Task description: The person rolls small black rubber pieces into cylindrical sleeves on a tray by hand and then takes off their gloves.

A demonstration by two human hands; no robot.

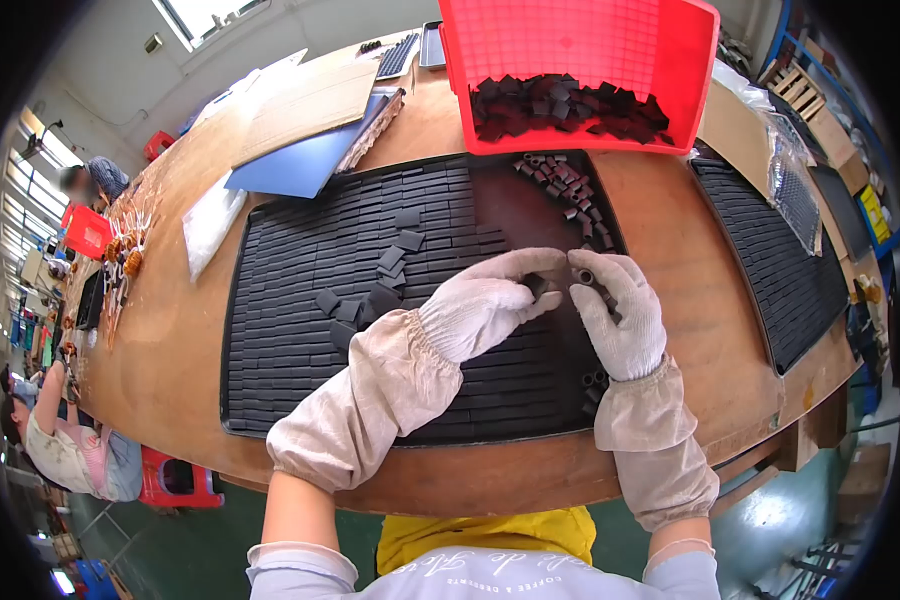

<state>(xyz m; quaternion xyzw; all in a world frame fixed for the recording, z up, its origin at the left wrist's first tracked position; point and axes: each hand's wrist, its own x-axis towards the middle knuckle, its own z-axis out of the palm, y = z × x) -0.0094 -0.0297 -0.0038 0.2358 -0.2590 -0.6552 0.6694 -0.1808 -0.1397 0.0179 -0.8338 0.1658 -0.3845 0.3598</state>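
My left hand, in a white glove, pinches a small black piece above the right part of a black tray. Close beside it, my gloved right hand holds a small dark tube between thumb and fingers. Rows of black strips fill most of the tray. Loose black square pieces lie on top of the rows. Small dark tubes are scattered at the tray's back right, and a few more lie near its front right.
A red bin with black pieces stands behind the tray. Cardboard and a blue sheet lie at the back left. Another filled tray is at the right. People are at the far left.
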